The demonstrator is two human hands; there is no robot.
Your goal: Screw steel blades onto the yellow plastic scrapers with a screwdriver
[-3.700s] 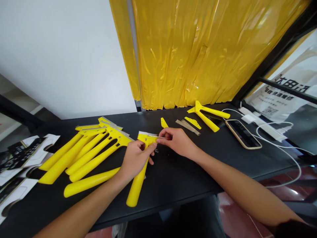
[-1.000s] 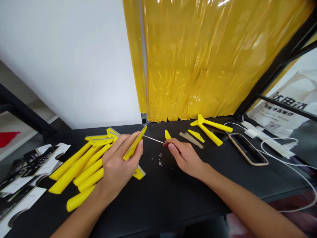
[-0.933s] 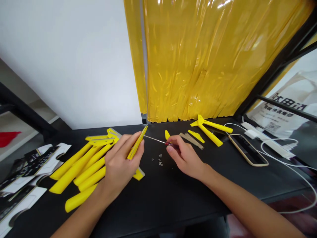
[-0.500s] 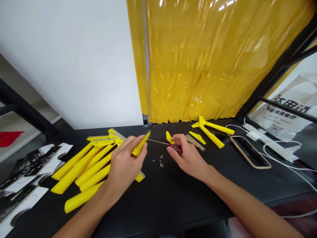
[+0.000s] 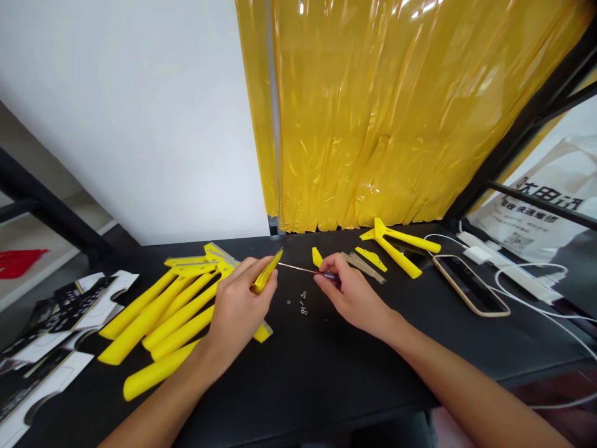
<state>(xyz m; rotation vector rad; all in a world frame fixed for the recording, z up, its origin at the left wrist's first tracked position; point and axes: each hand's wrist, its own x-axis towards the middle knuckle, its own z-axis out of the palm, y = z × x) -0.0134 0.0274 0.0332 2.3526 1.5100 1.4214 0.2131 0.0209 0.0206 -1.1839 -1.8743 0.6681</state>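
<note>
My left hand [image 5: 242, 302] is closed on a flat yellow plastic piece [image 5: 267, 272], held tilted with its edge up. A screwdriver [image 5: 298, 268] with a dark red handle is pinched in the fingers of my right hand [image 5: 349, 286]. Its thin metal shaft points left and its tip meets the yellow piece or lies very close to it. Below, between the hands, several small screws and nuts [image 5: 303, 306] lie on the black tabletop. Yellow forked scraper handles [image 5: 163, 373] are heaped to the left, partly hidden behind my left hand.
Loose yellow plates [image 5: 372, 259] and grey strips [image 5: 368, 269] lie beyond my right hand. A yellow forked handle [image 5: 401, 255], a phone [image 5: 471, 286] and a white power strip [image 5: 508, 264] with cables are on the right. Printed cards [image 5: 51, 367] cover the left corner.
My right hand has rolled slightly around the screwdriver handle, its fingers closer together. The yellow piece in my left hand has turned a little; both hands stay in nearly the same place.
</note>
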